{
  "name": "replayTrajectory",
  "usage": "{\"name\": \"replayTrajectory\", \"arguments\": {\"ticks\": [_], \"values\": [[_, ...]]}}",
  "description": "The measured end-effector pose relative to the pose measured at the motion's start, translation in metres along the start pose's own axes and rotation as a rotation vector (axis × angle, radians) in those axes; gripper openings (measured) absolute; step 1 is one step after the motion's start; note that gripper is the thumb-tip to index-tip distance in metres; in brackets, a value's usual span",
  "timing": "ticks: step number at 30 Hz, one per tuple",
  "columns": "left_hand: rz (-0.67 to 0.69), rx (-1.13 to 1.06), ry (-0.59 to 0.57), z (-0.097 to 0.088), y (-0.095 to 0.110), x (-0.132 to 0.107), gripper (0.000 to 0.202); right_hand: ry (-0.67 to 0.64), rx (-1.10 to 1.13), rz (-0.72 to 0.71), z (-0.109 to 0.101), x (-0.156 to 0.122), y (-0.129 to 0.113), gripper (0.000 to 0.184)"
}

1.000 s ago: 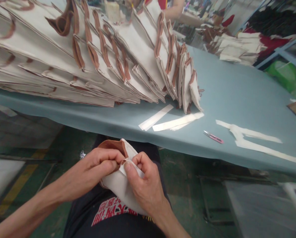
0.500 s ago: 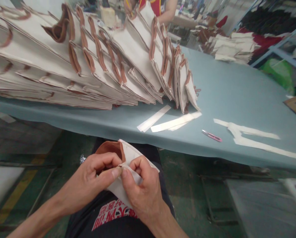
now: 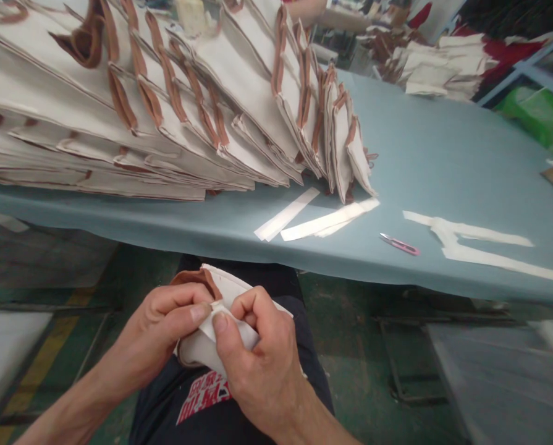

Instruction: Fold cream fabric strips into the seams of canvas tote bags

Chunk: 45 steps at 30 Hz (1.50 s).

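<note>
Over my lap I hold a cream fabric piece (image 3: 237, 283) with a brown edge band, of the same look as the pieces piled on the table. My left hand (image 3: 167, 324) pinches its brown-edged corner between thumb and fingers. Right beside it, my right hand (image 3: 262, 358) grips the cream cloth, thumb pressed on top and fingers curled underneath. The two thumbs are close together at a seam. What lies under the fingers is hidden.
A large pile of cream pieces with brown trim (image 3: 239, 80) covers the table's left. Pale strips (image 3: 322, 219), pink-handled thread snips (image 3: 400, 244) and more strips (image 3: 484, 247) lie on the blue-green table (image 3: 424, 154). A green plastic bag (image 3: 533, 117) is at the far right.
Both hands have shifted slightly left with the fabric piece, and its corner is folded over more beneath my right thumb. The camera view has tilted a little.
</note>
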<state>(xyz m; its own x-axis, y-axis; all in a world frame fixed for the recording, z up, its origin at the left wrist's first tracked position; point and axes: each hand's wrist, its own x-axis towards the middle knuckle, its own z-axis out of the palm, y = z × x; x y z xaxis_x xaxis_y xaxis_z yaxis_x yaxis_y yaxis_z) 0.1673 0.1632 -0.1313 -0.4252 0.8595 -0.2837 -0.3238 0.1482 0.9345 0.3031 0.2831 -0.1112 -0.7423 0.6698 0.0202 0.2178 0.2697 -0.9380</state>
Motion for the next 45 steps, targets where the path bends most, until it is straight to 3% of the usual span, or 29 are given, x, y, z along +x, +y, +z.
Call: {"name": "replayTrajectory", "arguments": {"ticks": [10,26,34,39,45], "values": [[-0.073,-0.036,-0.030,0.001,0.001,0.006,0.059,-0.218,0.198,0.265,-0.008,0.004,0.002,0.026],[-0.173,-0.070,-0.061,0.001,0.006,0.004,0.054,-0.232,0.201,0.193,-0.008,0.005,0.005,0.023],[-0.098,-0.084,-0.050,-0.003,0.000,0.002,0.061,-0.180,0.120,0.151,-0.007,0.007,0.006,0.025],[-0.098,0.054,-0.075,-0.004,-0.004,-0.003,0.036,-0.139,0.122,0.117,-0.005,0.004,0.008,0.024],[-0.039,0.271,0.025,0.012,0.017,-0.005,0.029,-0.126,0.163,0.103,-0.003,0.003,0.007,0.024]]}}
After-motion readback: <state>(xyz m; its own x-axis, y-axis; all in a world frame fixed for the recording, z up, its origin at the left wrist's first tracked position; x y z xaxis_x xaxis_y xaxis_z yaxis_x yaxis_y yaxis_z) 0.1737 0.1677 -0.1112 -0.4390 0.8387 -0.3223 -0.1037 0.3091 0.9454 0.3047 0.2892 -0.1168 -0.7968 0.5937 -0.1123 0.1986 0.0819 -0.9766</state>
